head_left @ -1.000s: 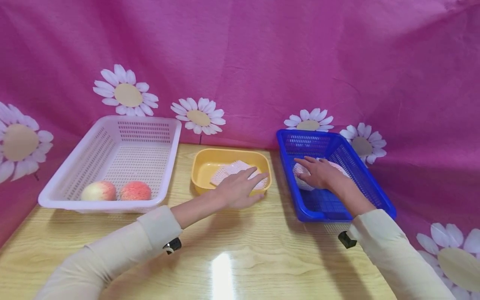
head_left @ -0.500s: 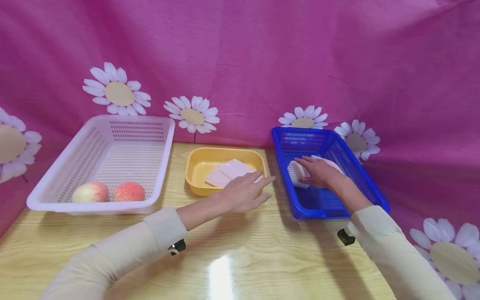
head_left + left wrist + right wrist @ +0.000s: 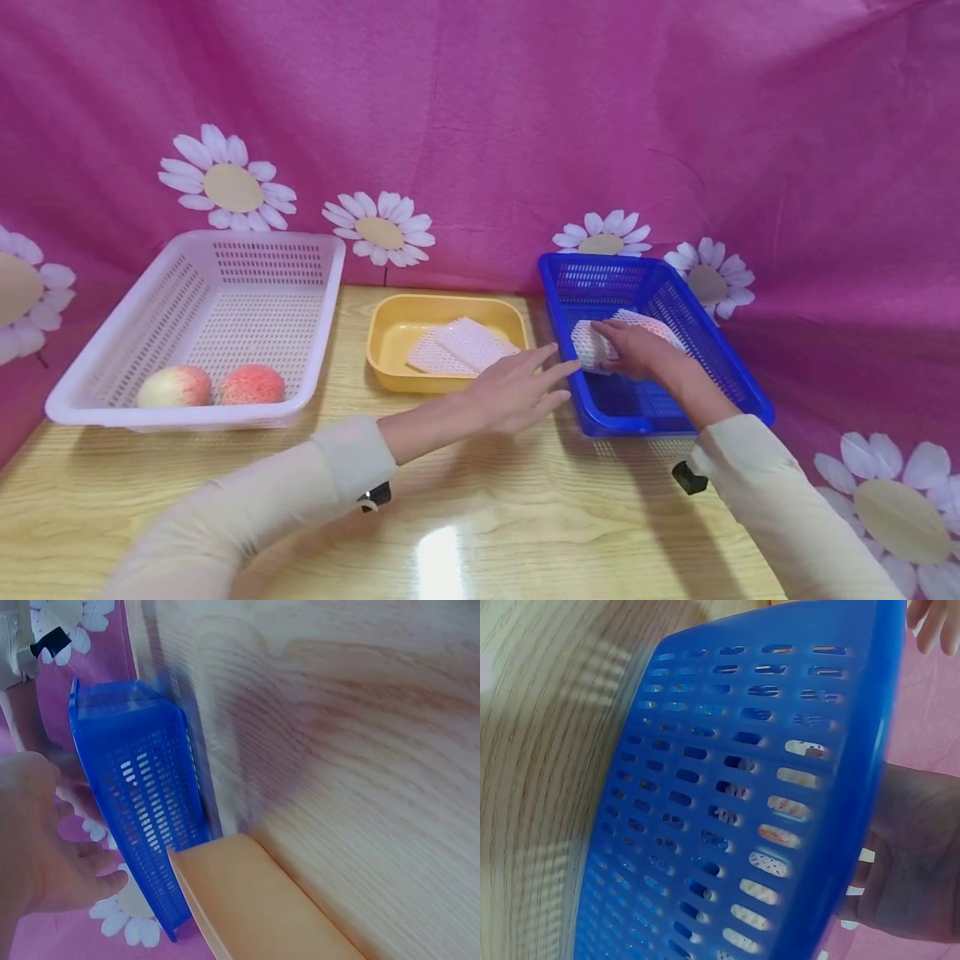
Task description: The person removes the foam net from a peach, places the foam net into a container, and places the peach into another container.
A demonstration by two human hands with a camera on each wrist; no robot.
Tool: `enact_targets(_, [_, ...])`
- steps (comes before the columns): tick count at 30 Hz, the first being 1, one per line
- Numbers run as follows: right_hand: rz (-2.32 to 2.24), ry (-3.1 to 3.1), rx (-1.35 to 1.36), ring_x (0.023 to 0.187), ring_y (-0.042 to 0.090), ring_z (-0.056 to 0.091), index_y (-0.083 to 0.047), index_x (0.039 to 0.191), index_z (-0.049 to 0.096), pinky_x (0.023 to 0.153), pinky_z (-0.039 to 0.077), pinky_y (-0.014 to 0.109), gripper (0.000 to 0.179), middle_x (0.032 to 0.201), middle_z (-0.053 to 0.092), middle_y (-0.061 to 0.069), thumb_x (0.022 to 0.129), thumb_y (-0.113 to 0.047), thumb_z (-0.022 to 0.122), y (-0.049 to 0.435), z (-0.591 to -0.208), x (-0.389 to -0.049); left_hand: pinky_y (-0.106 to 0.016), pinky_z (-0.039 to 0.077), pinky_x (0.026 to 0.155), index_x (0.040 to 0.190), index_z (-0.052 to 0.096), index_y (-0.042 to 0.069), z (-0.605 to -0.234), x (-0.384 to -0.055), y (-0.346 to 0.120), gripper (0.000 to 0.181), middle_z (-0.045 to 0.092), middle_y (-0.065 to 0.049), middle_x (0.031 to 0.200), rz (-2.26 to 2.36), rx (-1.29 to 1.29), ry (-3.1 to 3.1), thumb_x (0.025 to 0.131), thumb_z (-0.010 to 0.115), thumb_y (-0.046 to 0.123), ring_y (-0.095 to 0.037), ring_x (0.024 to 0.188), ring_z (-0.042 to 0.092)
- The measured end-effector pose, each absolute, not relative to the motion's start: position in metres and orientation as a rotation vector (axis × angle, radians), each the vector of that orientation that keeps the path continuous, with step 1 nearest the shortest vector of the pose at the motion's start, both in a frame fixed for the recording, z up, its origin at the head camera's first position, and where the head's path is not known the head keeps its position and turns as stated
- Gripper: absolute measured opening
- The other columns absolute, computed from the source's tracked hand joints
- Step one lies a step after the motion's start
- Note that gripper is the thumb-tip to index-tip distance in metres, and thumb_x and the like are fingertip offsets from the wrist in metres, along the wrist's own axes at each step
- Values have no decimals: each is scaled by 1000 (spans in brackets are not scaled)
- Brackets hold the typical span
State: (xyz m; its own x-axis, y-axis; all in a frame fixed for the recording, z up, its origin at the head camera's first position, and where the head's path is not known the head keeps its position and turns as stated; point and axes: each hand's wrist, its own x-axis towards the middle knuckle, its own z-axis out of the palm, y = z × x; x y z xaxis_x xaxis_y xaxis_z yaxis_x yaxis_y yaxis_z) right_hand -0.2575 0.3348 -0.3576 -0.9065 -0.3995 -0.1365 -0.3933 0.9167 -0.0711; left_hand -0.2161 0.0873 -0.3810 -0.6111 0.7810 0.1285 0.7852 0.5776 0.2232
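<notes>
In the head view my right hand (image 3: pixel 636 350) reaches into the blue basket (image 3: pixel 651 429). Its fingers and thumb lie on either side of a white foam fruit net (image 3: pixel 587 343). Behind that hand, a fruit in another foam net (image 3: pixel 654 323) shows pink through the mesh. My left hand (image 3: pixel 521 392) hovers with spread fingers, their tips overlapping the blue basket's left rim; it holds nothing. The left wrist view has this hand (image 3: pixel 56 847) beside the blue basket (image 3: pixel 139 780). From the right wrist, the basket wall (image 3: pixel 727 772) hides most of the right hand's fingers (image 3: pixel 859 889).
A yellow tub (image 3: pixel 390 367) with flat foam nets (image 3: pixel 472 343) stands mid-table. The white basket (image 3: pixel 198 414) at left holds two peach-like fruits, one pale (image 3: pixel 174 387) and one redder (image 3: pixel 252 385). A pink flowered cloth (image 3: pixel 480 125) hangs behind the wooden table (image 3: pixel 495 517).
My left hand has moved right from the yellow tub toward the blue basket. My right hand has stayed at the foam net, its fingers drawn closer together. The view has shifted slightly.
</notes>
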Motion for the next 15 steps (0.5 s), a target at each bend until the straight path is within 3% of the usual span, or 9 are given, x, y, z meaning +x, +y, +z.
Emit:
enact_targets(5, [-56, 2959, -655, 115, 51, 56, 12, 135, 50, 98, 46, 58, 56, 129, 54, 35, 91, -15, 71, 336, -359, -259, -39, 29, 117, 156, 37, 24, -384, -213, 96, 49, 34, -17, 157, -343, -1489, -2686, 109, 34, 39, -27, 144, 34])
enact_targets(11, [-88, 3009, -674, 101, 45, 62, 11, 121, 57, 91, 50, 55, 39, 107, 63, 29, 91, -11, 69, 335, -360, -261, -33, 30, 116, 151, 46, 22, -388, -210, 105, 46, 41, -12, 154, -307, -1561, -2498, 109, 37, 36, -23, 141, 37])
enact_targets(15, [-102, 3010, -640, 102, 44, 62, 10, 116, 59, 92, 49, 54, 31, 105, 64, 28, 93, -8, 66, 335, -358, -261, -31, 30, 115, 150, 48, 23, -391, -208, 112, 45, 42, -9, 154, -285, -1581, -2473, 108, 37, 37, -20, 141, 37])
